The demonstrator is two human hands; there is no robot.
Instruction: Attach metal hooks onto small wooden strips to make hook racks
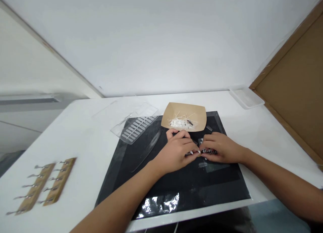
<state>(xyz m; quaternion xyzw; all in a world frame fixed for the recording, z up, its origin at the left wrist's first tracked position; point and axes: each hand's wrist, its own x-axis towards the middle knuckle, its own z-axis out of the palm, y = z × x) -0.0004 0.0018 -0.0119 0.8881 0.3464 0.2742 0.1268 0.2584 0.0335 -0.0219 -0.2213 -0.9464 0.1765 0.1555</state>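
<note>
My left hand [178, 149] is closed in a pinch over the black mat, with a small shiny piece [189, 153] by its fingers. What it grips is too small to name. Its fingertips meet those of my right hand [222, 148], also closed, and any thing in that pinch is hidden. Under the right fingers lies a sheet [213, 167] bearing rows of small whitish pieces, partly covered. One clear nail tip [202, 164] lies just below the fingertips. Another clear nail tip [209, 128] is above the right hand.
A brown paper tray [185, 108] with white bits and thin sticks stands behind my hands. Left of it is a clear case of nail tips [137, 128]. Wooden strips with metal clips [60, 182] lie far left. A translucent container [247, 98] sits back right, beside a brown board [290, 88].
</note>
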